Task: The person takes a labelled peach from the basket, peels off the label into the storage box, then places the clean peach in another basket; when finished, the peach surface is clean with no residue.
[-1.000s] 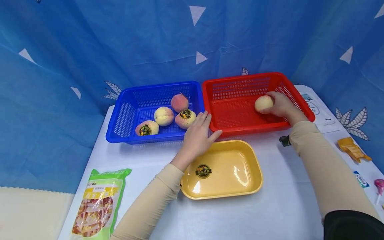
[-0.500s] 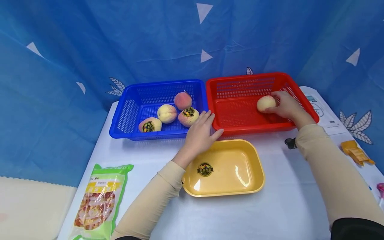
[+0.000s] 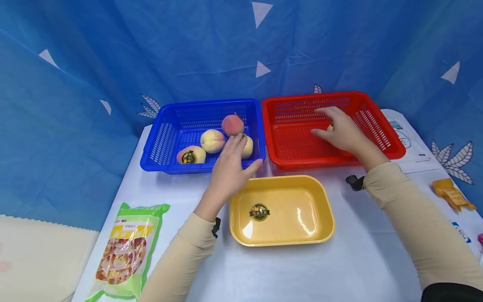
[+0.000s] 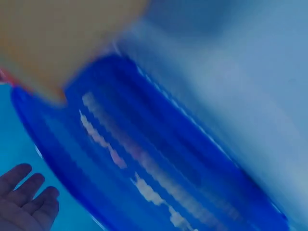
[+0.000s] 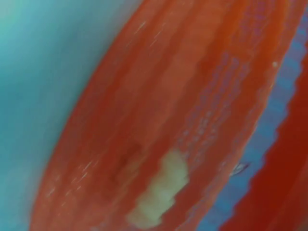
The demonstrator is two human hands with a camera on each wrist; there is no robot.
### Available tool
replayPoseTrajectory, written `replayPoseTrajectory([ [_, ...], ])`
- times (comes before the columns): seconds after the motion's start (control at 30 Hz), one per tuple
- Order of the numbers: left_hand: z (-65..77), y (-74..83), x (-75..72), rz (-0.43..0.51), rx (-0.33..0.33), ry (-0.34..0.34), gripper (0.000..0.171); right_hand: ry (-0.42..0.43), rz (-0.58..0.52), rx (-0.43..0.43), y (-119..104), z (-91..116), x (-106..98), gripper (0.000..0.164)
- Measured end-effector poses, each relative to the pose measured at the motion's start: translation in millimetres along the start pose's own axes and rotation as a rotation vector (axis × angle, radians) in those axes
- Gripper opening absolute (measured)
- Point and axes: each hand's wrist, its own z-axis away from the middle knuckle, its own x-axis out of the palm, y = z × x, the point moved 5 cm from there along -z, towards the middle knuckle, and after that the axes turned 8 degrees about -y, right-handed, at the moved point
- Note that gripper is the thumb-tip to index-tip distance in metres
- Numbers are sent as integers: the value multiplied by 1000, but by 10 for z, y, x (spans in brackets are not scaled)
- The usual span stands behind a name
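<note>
My left hand (image 3: 230,170) reaches over the front rim of the blue basket (image 3: 203,168), fingers spread and holding nothing. Its fingertips overlap a stickered peach (image 3: 247,149) in the head view. Beside that peach sit a pinkish peach (image 3: 232,125), a pale peach (image 3: 213,141) and another stickered peach (image 3: 191,155). Over the red basket (image 3: 313,161), my right hand (image 3: 343,131) is open, thumb apart from the fingers. A peach (image 3: 330,127) lies in that basket, mostly hidden behind the hand; the right wrist view shows this pale peach (image 5: 161,192) blurred against the red wall.
In front of the baskets stands a yellow tray (image 3: 286,241) with a fruit sticker (image 3: 259,212) in it. A green-edged food bag (image 3: 126,251) lies at the left. An orange wrapper (image 3: 453,194) and a printed sheet (image 3: 419,157) are at the right. A blue curtain (image 3: 211,50) hangs behind.
My right hand has let go of the peach in the red basket and opened above it. My left hand has shifted left from beside the baskets' meeting edges to over the blue basket's rim.
</note>
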Motion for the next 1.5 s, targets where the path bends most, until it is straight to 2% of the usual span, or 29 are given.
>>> replayPoseTrajectory([
  [0.17, 150, -347, -277, 21, -101, 74, 88, -47, -26, -131, -495, -49, 162, 65],
  [0.33, 278, -755, -506, 21, -276, 107, 105, -143, -28, -263, -1015, -171, 388, 64],
  [0.53, 421, -1167, -635, -11, -445, 155, 118, -285, -30, -350, -1575, -357, 778, 64],
  [0.7, 535, -1385, -657, -28, -563, 165, 129, -363, -32, -429, -1904, -538, 1164, 62],
  [0.83, 567, -1466, -624, -19, -604, 149, 137, -421, 17, -476, -2088, -662, 1440, 61],
  [1.0, 551, -1497, -552, -7, -611, 135, 144, -469, 115, -512, -2229, -761, 1663, 61],
  [1.13, 525, -1489, -518, 5, -596, 142, 148, -490, 170, -517, -2302, -806, 1760, 62],
  [1.4, 511, -1441, -508, 22, -584, 121, 149, -593, 160, -530, -2335, -824, 1870, 63],
  [1.5, 523, -1427, -503, 25, -589, 117, 148, -608, 190, -534, -2319, -840, 1888, 61],
])
